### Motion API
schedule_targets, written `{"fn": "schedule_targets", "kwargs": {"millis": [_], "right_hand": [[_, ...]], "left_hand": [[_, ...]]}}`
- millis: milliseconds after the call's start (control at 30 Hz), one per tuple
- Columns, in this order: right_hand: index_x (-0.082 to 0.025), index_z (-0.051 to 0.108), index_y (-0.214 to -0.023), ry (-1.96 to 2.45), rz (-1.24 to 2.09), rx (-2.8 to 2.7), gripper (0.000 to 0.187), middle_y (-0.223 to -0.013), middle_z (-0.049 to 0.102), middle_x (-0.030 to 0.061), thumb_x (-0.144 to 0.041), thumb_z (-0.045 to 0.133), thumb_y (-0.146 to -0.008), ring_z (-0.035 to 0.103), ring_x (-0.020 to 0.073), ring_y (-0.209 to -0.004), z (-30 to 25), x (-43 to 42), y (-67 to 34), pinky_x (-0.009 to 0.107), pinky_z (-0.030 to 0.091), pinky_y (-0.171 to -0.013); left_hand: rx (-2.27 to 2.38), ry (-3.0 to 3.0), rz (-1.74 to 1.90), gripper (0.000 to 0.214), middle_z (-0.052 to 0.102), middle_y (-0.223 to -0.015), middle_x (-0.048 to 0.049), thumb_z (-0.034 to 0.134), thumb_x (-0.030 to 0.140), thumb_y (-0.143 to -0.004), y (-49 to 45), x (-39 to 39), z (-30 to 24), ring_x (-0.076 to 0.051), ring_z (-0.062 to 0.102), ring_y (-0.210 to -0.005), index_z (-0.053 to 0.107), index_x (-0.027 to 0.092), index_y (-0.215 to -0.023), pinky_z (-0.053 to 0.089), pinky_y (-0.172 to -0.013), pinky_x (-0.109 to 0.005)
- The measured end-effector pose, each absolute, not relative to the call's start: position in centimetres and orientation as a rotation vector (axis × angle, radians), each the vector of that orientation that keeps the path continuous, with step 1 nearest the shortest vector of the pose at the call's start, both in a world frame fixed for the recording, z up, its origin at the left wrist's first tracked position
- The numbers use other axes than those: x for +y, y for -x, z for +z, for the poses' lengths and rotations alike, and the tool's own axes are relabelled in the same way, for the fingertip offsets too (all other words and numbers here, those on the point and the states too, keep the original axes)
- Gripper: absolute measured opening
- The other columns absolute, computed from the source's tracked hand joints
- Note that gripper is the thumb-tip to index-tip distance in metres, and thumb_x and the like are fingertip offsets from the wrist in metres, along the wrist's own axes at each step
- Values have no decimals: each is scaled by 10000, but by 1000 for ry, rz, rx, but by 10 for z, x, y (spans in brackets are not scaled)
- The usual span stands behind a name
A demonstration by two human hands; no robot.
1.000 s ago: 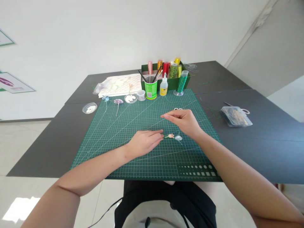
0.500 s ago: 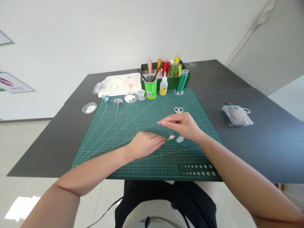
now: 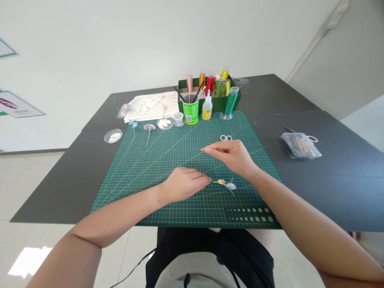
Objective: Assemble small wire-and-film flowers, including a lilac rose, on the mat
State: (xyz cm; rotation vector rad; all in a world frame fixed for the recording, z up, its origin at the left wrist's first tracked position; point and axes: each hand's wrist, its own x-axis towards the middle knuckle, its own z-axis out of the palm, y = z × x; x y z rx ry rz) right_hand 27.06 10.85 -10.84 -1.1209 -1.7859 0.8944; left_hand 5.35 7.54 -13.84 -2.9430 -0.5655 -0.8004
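Note:
My left hand is closed in a pinch on the green stems of small handmade flowers, low over the green cutting mat. Out past its fingertips to the right stick a cream flower and a pale blue-grey flower. Above and to the right hovers my right hand, its thumb and fingertips pressed together. Whatever it may pinch is too fine to make out. White-handled scissors lie just beyond it, their blades hidden behind the hand.
At the back stand a green box of thread spools, a green can of brushes, a glue bottle and a teal spool. Blue and purple flowers lie left, near dishes of white pieces. A clear case sits right.
The flowers in my left hand have turned, their heads swinging lower and a little to the right. My right hand has risen slightly, still pinched.

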Motion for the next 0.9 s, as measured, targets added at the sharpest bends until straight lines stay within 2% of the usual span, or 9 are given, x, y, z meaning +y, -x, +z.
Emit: {"fn": "schedule_targets", "kwargs": {"millis": [267,400,567,733,900], "right_hand": [[-199,866,-868,1272,731,-1728,320,-589,654,17,-477,708,-881,500,150,-553,-118,119,-275,304,358,-537],[-186,865,-867,1305,670,-1700,328,-570,607,4,-469,698,-874,439,134,-542,-121,122,-277,302,334,-548],[-193,863,-860,1361,613,-1632,318,-503,469,-26,-467,703,-868,357,123,-508,-119,122,-278,302,301,-530],[-188,861,-843,1370,604,-1616,313,-499,451,-28,-454,698,-861,345,124,-511,-118,124,-280,301,299,-527],[-173,859,-834,1391,672,-1766,277,-509,504,-21,-395,694,-856,414,133,-534,-124,131,-282,304,315,-555]], "left_hand": [[-667,2931,-840,284,815,-978,-1,462,280,-1091,-53,77,-138,-120,763,-831,725,190,-1033,580,-716,-239],[-744,2914,-866,242,812,-986,1,501,274,-1073,-52,77,-137,-127,766,-826,730,198,-1049,582,-715,-239],[-870,2894,-949,207,809,-919,3,549,287,-1055,-53,80,-138,-140,770,-784,729,185,-1042,577,-691,-242],[-864,2834,-1041,185,817,-938,1,557,273,-1055,-52,81,-135,-142,773,-786,722,190,-1044,576,-693,-249],[-790,2816,-1096,151,818,-996,-4,569,219,-1044,-50,80,-132,-142,774,-834,716,185,-1052,586,-728,-257]]}}
